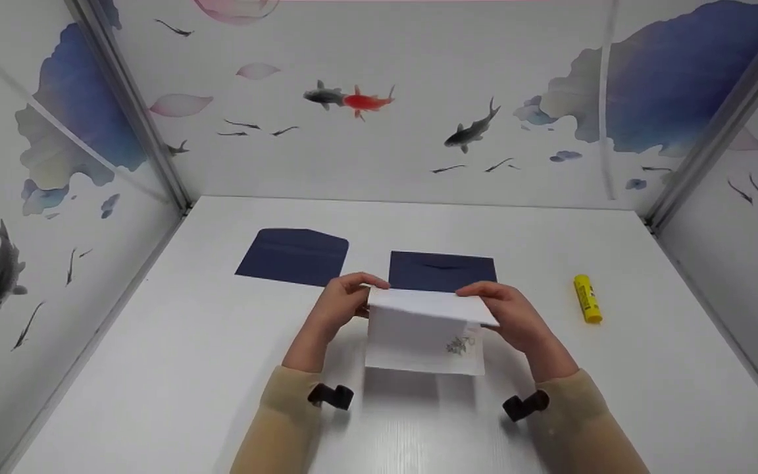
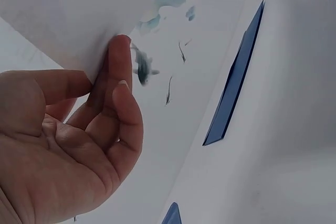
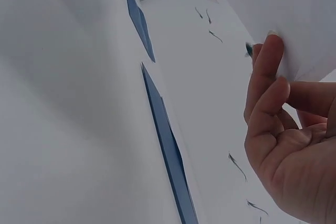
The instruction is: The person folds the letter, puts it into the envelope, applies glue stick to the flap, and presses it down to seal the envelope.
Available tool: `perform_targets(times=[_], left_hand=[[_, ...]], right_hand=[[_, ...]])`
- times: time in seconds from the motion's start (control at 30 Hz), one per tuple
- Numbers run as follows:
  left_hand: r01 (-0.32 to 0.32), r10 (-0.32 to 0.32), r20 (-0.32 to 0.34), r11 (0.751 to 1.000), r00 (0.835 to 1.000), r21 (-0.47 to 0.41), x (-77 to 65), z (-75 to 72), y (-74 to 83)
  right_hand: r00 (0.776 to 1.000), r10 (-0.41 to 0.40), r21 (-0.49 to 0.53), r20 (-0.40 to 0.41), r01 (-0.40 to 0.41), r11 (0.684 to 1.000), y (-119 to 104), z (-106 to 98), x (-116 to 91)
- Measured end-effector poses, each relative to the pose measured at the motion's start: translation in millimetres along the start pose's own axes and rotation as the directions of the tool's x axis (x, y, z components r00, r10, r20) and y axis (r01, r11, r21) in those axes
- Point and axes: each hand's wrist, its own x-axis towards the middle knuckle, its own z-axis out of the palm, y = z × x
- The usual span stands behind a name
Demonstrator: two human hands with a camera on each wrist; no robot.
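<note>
Between my hands, held above the table, is a folded sheet of white paper (image 1: 418,339) with a small plant print near its lower right corner. My left hand (image 1: 343,303) pinches its upper left corner; in the left wrist view, the left hand's thumb and fingers meet at the paper (image 2: 73,19). My right hand (image 1: 504,309) pinches the right side, and the right wrist view shows its fingertips on the paper (image 3: 289,19). A dark blue envelope (image 1: 443,270) lies just beyond the paper. Farther left lies another dark blue envelope (image 1: 293,257) with its flap spread.
A yellow glue stick (image 1: 587,299) lies on the white table (image 1: 668,368) to the right. White panels (image 1: 379,151) printed with fish and blue shapes stand around the table at the back and both sides.
</note>
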Motion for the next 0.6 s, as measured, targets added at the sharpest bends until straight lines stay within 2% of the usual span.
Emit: perform_targets(times=[0.13,0.3,0.43,0.6], left_hand=[[0.014,-0.014,0.004,0.999,1.0,0.052,0.7,2.6,1.6],[0.063,-0.063,-0.009,0.997,0.998,0.036,-0.8,5.7,4.5],[0.051,-0.048,-0.036,0.997,0.998,0.062,-0.5,9.7,4.6],[-0.006,0.013,-0.091,0.997,0.996,0.075,-0.7,17.3,4.2]], right_hand=[[0.999,0.027,-0.023,-0.041,-0.028,0.999,-0.8,0.8,0.8],[0.991,0.084,-0.041,-0.109,-0.089,0.995,-3.0,4.7,1.9],[0.989,0.083,-0.04,-0.12,-0.089,0.995,-5.8,8.3,2.0],[0.987,0.101,-0.073,-0.124,-0.111,0.991,-6.0,16.9,1.4]])
